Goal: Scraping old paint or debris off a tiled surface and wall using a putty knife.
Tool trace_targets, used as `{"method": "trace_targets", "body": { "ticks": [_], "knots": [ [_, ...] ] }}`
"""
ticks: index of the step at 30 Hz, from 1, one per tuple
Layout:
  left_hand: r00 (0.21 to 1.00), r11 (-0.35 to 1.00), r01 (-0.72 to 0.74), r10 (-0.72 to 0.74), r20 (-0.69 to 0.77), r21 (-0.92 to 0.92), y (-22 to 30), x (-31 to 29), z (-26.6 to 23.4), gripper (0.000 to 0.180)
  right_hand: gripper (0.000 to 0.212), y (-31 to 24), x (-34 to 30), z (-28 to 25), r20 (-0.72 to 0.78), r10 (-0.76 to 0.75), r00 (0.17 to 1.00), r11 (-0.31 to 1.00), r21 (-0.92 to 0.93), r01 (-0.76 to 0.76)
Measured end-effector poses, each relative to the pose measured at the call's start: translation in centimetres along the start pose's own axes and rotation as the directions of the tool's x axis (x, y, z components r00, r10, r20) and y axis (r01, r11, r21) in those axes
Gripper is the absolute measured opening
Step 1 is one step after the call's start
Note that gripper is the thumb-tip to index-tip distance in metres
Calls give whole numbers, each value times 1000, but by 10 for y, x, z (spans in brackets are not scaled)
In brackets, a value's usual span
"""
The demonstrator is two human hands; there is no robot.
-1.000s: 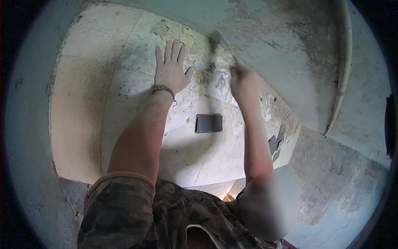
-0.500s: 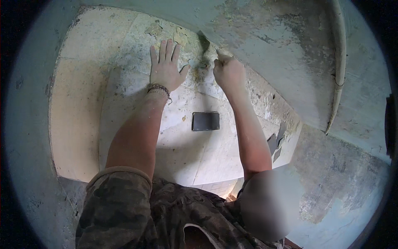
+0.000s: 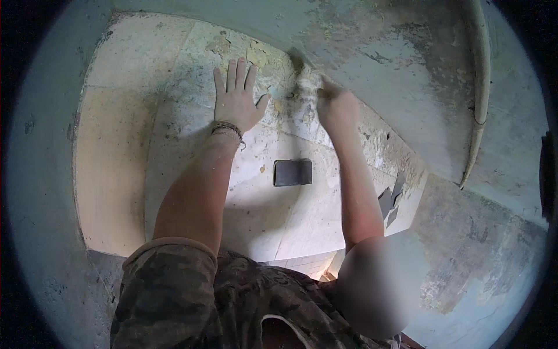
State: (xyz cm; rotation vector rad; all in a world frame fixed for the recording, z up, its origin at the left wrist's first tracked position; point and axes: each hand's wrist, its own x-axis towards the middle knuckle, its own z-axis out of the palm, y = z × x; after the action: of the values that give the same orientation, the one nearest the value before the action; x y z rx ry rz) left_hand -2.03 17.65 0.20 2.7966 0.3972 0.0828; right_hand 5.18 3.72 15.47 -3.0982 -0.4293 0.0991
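A pale board-like surface spreads out in front of me, its far part flaking and stained yellow. My left hand lies flat on it with fingers spread, holding nothing; a dark braided bracelet circles the wrist. To its right, my right hand is curled into a fist at the far right edge of the surface, smeared by motion. Whatever is in that fist is too blurred to make out. Crumbling paint and a dark patch show just beyond the knuckles. Pale dust coats both hands and forearms.
A dark grey rectangle sits between my forearms; I cannot tell whether it is a flat object or an opening. Ragged dark patches mark the right edge. A pale pipe runs along the worn greenish wall.
My right hand has shifted right and slightly nearer along the edge, and is now more blurred. The left hand stays flat in place. The whole view has moved slightly.
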Motion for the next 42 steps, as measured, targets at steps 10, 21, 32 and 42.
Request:
{"method": "trace_targets", "body": {
  "ticks": [10, 21, 32, 42],
  "knots": [
    [1000, 1000, 5, -4, -8, 5, -1, -4, 3, 78, 36, -3, -15, 0, -88, -79, 993, 977, 193, 95],
    [1000, 1000, 9, -9, -9, 8, -1, -4, 1, 78, 37, 3, -12, 2, -64, -75, 995, 936, 339, 93],
    [1000, 1000, -2, 2, -17, -11, -5, -5, 5, 79, 43, 43, -36, -29, 102, 78, 992, 673, 728, -128],
    [997, 1000, -5, 7, 71, -20, 3, -1, -3, 80, 41, -56, 22, -14, 89, -154, 984, 430, 903, -14]
  ]
}}
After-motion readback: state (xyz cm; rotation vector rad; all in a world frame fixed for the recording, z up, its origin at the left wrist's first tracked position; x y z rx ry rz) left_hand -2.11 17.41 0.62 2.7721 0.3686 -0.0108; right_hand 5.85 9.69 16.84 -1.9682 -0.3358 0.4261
